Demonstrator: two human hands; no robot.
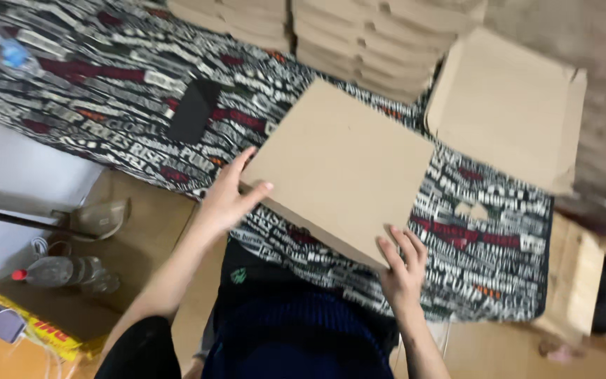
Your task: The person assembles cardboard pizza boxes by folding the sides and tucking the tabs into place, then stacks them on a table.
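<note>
I have a closed flat cardboard box (341,168) between both hands, lying on the patterned cloth (485,260) that covers the bench. It sits turned at an angle to me, one corner pointing toward my body, so each hand takes a different near corner and the box stays pinned flat on the cloth.

My left hand (227,198) is open and spread against the left corner: the thumb lies on the top face, the fingers run up along the edge, the wrist is bent back and the forearm comes in from low on the left. My right hand (402,267) curls over the near bottom edge, fingertips (394,245) pressing on the top face. I cannot see whether its thumb hooks underneath. Neither hand closes fully; both hold the box by pressure at its edges.

A stack of folded boxes (369,38) stands at the far side of the bench, within reach. An unfolded box with raised flaps (506,105) lies just to the right of the one I hold, near but apart. A dark flat item (192,109) rests on the cloth to the left. Down on the floor to my left lie a plastic bottle (61,270) and a yellow package (43,330).
</note>
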